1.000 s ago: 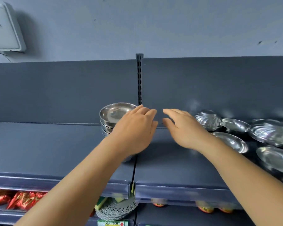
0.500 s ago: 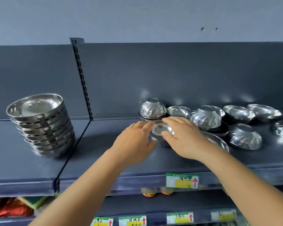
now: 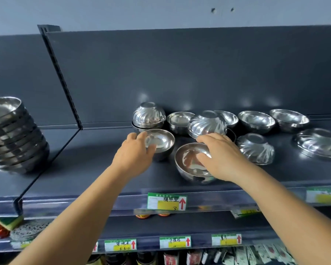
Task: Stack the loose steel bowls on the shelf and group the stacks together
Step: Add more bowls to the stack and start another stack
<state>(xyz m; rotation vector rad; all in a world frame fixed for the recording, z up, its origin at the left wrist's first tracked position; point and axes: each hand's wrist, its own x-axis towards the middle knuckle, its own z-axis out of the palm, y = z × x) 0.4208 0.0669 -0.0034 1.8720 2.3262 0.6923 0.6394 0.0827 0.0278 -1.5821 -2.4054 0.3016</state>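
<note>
On the dark shelf, my left hand pinches the near-left rim of a small upright steel bowl, thumb inside. Just to its right, my right hand grips the right rim of a second upright steel bowl, thumb inside, near the shelf's front edge. A tall stack of steel bowls stands at the far left. Behind and right of my hands lie several loose bowls: an upside-down fluted bowl on another bowl, another inverted fluted bowl, and upright bowls along the back.
A slotted upright post divides the left shelf section from this one. More inverted fluted bowls lie at the right. A price-tag rail runs along the shelf front, with stocked lower shelves below.
My hands left the stack and reached the loose bowls as the view swung right. They have since spread apart, each taking hold of its own bowl.
</note>
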